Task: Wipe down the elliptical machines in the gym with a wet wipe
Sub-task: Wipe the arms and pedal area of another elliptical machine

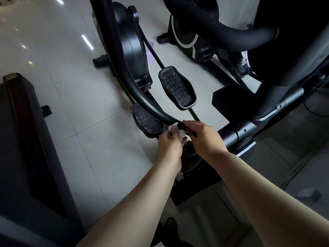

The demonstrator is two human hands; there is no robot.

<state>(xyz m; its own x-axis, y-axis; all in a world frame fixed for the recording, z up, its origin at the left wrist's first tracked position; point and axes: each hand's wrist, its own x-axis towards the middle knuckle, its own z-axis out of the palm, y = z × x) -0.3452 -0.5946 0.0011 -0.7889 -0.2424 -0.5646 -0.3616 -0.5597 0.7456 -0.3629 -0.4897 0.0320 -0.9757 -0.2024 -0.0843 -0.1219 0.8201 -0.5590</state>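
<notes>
A black elliptical machine fills the middle of the view, with a curved black handlebar (142,97) sweeping down toward me. Its two studded pedals, the right pedal (178,88) and the left pedal (146,121), lie below the bar. My right hand (203,138) grips the lower end of the handlebar. My left hand (170,141) pinches a white wet wipe (181,137), mostly hidden between the two hands, right beside that bar end.
A second black machine (187,38) stands behind on the pale tiled floor (71,86). A dark treadmill edge (21,131) runs along the left. A black and grey frame tube (249,129) crosses at right. My sandalled foot (170,224) shows at the bottom.
</notes>
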